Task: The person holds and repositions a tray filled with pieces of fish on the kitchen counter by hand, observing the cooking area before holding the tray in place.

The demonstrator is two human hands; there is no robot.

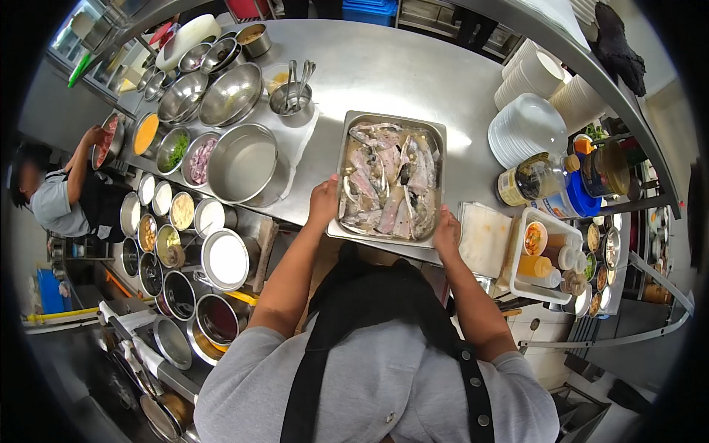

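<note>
A rectangular metal tray (395, 116) filled with fish pieces (391, 173) in a murky liquid is in front of me, over the near edge of the steel table. My left hand (323, 202) grips its left side near the front corner. On the opposite side, my right hand (447, 233) holds the front right corner. The fingers of both hands are partly hidden by the rim and underside. Whether the tray rests on the table or is slightly raised, I cannot tell.
Metal bowls (242, 164) and a pot with ladles (291, 103) stand to the left. Stacked white plates (526, 131), an oil bottle (535, 179) and a white bin of sauce bottles (543, 255) are on the right. At far left, a co-worker (55, 199) reaches into a bowl.
</note>
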